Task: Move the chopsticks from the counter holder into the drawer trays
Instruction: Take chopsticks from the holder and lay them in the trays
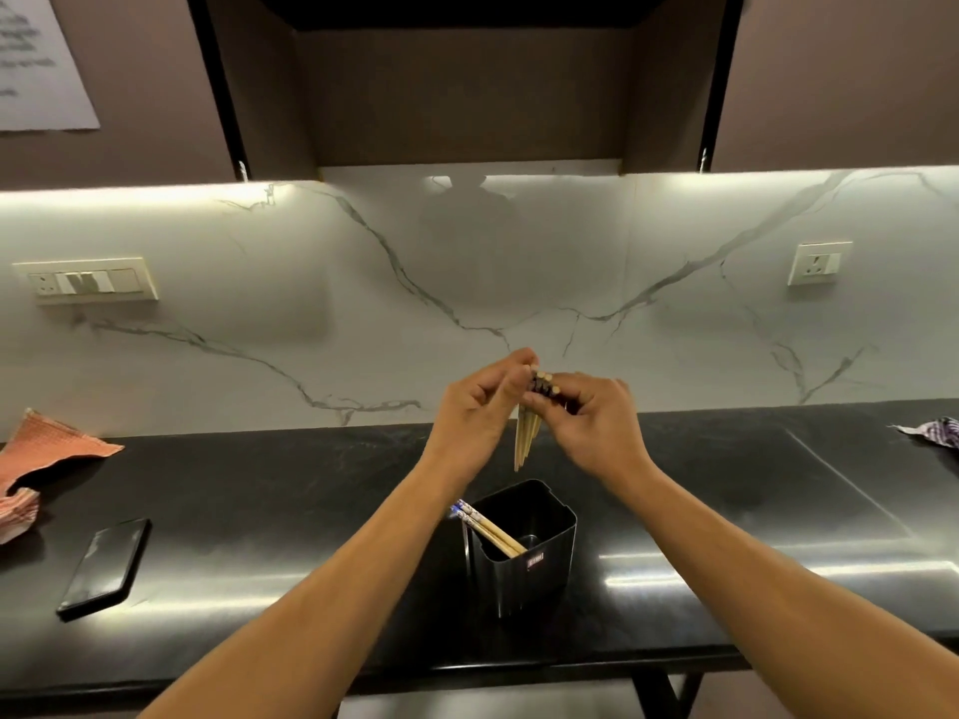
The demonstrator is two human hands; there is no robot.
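Far to the left of the left grip, a cloth (52, 448) and a phone (104, 568) lie on the bench (259, 485). The left grip (475, 412) is closed on the upper end of a bundle (525, 438) of chopsticks. The bundle is held upright, tips down, between the two grips. Below the grips, a few chopsticks (493, 534) are leaned against the left wall of the holder (539, 578), which stands on the bench. The right grip (597, 422) is pinched on the same upper end from the opposite side. Far to the right of it, a wrapper (934, 432) lies on the bench. The drawer trays are not in view.

Hazards:
- The bundle is held at its top only. If either grip is slackened during handover, single sticks may slide out and be dropped.
- The tips are slightly fanned. If the bundle is lowered, the holder rim may be caught and the holder tipped over.
- The leaned chopsticks may be knocked out by a passing forearm.
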